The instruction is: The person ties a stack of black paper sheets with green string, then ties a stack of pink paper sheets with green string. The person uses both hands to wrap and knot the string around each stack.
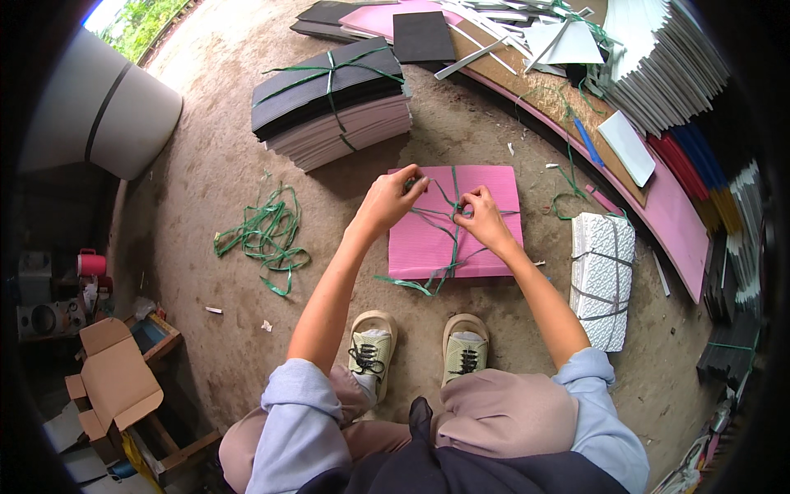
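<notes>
A stack of pink ribbed sheets (pixel 420 243) lies on the floor in front of my feet, with green plastic twine (pixel 454 239) crossed over its top. My left hand (pixel 393 198) is closed in a pinch above the stack's upper left part, a strand of the twine at its fingertips. At the crossing near the middle, my right hand (pixel 484 218) pinches the twine with bent fingers. Loose twine ends trail over the stack's near edge. What lies under the stack is hidden.
Beyond stands a tied bundle of black and pale sheets (pixel 329 99). Tangled green twine (pixel 267 235) lies left. A tied white textured bundle (pixel 603 280) is at right, near a board (pixel 543 90) holding scraps and a blue-handled tool (pixel 587 142). An opened cardboard box (pixel 119 375) sits lower left.
</notes>
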A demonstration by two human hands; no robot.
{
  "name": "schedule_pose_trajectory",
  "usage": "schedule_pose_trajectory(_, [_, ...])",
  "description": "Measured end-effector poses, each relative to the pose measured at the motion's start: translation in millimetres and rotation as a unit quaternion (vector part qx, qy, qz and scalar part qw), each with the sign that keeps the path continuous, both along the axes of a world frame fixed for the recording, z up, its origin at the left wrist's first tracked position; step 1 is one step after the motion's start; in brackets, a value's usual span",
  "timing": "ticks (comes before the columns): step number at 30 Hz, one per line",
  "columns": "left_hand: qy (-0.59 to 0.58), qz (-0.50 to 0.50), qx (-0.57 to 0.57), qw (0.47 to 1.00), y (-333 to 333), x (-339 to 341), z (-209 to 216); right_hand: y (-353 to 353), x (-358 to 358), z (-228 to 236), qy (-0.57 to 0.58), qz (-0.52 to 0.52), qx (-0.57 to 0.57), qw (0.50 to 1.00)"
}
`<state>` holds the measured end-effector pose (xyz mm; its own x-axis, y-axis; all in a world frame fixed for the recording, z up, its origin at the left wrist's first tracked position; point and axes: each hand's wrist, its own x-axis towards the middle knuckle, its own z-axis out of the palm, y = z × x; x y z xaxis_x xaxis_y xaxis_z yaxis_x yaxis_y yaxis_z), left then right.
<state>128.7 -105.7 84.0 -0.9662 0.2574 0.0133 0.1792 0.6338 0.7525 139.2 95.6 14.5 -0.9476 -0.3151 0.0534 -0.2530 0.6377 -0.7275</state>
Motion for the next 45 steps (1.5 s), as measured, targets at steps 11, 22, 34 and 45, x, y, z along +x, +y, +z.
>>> schedule_pose_trajectory(11, [-0.187,-0.063,0.08,0.977,41,-3,-37,-2,10,3,0.069,-0.048,0.097,0.992])
schedule_pose_trajectory(22, [-0.011,0.027,0.088,0.996,60,9,-58,18,8,-16,0.022,-0.064,-0.041,0.997])
schedule_pose_trajectory(34, [0.037,0.153,0.194,0.968,78,16,-84,16,3,-27,-0.266,-0.085,-0.331,0.901])
schedule_pose_trajectory(45, [0.099,0.135,0.136,0.977,73,15,-80,24,3,-15,-0.323,-0.143,-0.277,0.894])
